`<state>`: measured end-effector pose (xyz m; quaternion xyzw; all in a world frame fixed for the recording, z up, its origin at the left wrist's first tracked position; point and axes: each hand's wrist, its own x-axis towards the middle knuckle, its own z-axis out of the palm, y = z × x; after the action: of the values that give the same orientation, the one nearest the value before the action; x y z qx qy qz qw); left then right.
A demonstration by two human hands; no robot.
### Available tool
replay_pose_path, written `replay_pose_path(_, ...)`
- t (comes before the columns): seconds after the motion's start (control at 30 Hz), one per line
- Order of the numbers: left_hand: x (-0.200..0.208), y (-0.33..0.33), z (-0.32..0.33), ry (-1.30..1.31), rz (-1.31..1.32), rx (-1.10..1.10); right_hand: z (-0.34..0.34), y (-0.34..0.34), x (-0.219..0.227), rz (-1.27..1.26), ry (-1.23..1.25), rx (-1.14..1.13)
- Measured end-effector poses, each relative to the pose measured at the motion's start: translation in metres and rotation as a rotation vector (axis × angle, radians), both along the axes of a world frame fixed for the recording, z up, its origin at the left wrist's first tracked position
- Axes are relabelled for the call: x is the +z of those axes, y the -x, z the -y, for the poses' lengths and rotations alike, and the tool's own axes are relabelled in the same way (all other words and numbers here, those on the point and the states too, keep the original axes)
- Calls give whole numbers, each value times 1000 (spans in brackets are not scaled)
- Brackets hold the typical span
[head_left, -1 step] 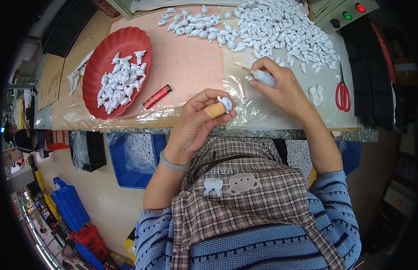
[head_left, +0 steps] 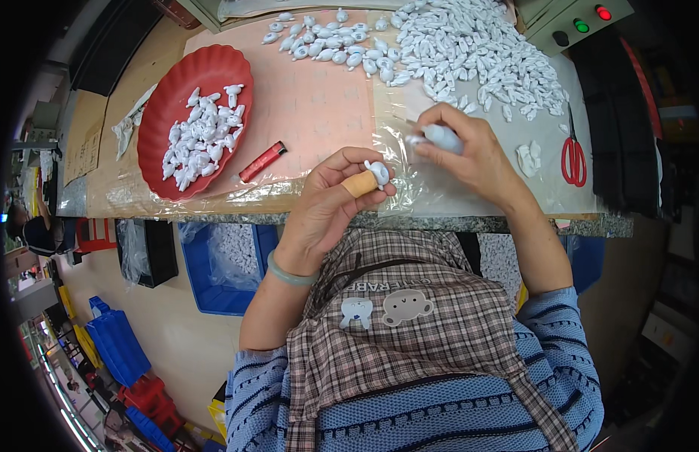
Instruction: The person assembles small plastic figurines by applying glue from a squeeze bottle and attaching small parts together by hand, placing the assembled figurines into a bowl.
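My left hand (head_left: 331, 192), with a tan wrap round its thumb, pinches a small white plastic figure part (head_left: 378, 173) at its fingertips. To its right and slightly farther off, my right hand (head_left: 474, 154) closes round a small pale squeeze bottle (head_left: 443, 138) with a thin tip pointing left. A tiny white piece (head_left: 415, 140) shows by the right fingertips; blur hides its shape. The two hands are apart, above the front of the table.
A red scalloped bowl (head_left: 155, 124) of white parts stands at left, beside a red lighter (head_left: 262, 162). Loose rounded white parts (head_left: 331, 45) lie at the back, next to a big pile of slim ones (head_left: 477, 56). Red-handled scissors (head_left: 573, 162) lie at right.
My right hand has shifted very slightly, and the bottle's tip and the tiny white piece sit a little nearer to me. My left hand has not moved visibly.
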<state>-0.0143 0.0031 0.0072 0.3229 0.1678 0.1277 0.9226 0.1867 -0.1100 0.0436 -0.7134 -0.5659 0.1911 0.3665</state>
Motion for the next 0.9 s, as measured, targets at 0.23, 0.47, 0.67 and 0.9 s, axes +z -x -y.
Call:
replay_pose_path(0.23, 6, -5, 4, -59, -39, -17, 21, 28, 1, -372, -67, 52)
replay_pose_path(0.47, 6, -6, 10, -195, -60, -19, 25, 34, -2, -380, -90, 11)
replay_pose_path(0.67, 4, -8, 17, -343, -42, 37, 30, 43, -10, -362, -151, -17)
replay_pose_path(0.9, 7, -6, 23, -462, -21, 77, 33, 45, -19, -315, -283, 36)
